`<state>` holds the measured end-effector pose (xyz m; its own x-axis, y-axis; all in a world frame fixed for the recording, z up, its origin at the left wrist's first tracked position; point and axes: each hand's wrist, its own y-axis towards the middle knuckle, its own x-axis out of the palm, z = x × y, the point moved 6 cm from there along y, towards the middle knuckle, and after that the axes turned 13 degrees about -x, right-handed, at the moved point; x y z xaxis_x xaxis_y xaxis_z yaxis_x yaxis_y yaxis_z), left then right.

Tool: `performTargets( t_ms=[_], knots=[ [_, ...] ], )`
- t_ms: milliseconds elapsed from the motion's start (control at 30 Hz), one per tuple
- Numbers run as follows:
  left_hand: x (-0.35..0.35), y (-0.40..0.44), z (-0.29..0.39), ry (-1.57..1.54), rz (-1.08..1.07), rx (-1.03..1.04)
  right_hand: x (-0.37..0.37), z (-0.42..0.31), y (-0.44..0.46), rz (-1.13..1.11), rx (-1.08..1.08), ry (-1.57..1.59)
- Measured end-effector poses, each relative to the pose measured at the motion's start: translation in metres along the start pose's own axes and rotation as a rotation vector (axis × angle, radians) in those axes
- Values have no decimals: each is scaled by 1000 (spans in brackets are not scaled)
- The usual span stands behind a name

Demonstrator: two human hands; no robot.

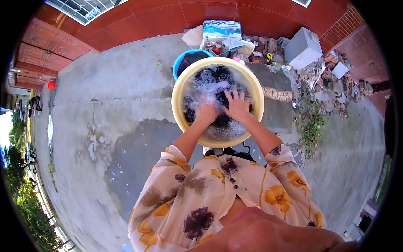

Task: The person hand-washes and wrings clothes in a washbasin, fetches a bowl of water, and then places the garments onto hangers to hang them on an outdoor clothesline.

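A large cream-yellow basin holds soapy water and dark cloth. White suds float over much of the cloth. Inside the basin on the left is my left hand, its fingers sunk in the foam, so their shape is hidden. My right hand lies beside it with fingers spread on the wet cloth, holding nothing that shows.
Behind the basin stands a blue tub with dark cloth in it. A blue-and-white box, a pale grey block-like box and rubble line the red wall. Weeds grow at the right.
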<state>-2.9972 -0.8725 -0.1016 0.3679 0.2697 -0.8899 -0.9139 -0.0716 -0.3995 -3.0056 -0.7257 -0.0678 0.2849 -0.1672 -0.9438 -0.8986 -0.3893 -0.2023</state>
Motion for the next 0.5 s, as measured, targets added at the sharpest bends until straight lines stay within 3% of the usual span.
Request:
performTargets(
  t_ms=[67, 167, 200, 233, 267, 300, 367, 433, 467, 500],
  knots=[
    [9, 13, 0, -57, -39, -24, 10, 0, 14, -51, 11, -40],
    [6, 32, 6, 44, 163, 86, 22, 5, 30, -103, 34, -230],
    [24, 54, -4, 124, 162, -9, 62, 25, 47, 39, 1, -257],
    [17, 56, -8, 204, 161, -101, 51, 21, 49, 43, -4, -258],
    [4, 52, -10, -13, 237, -93, 40, 21, 49, 44, -1, -188],
    [-13, 49, -11, -16, 239, -94, 28, 19, 46, 43, 4, -120],
    [-27, 59, -17, -143, -74, -91, 10, 23, 45, 107, 5, 50],
    [-48, 65, -23, -290, -9, 47, -4, 31, 41, 231, 3, 389],
    [-61, 66, -22, -435, 54, 178, -17, 29, 34, 432, -79, 403],
    [-67, 67, -25, -438, 60, 189, -29, 32, 32, 442, -77, 395]
  ],
)
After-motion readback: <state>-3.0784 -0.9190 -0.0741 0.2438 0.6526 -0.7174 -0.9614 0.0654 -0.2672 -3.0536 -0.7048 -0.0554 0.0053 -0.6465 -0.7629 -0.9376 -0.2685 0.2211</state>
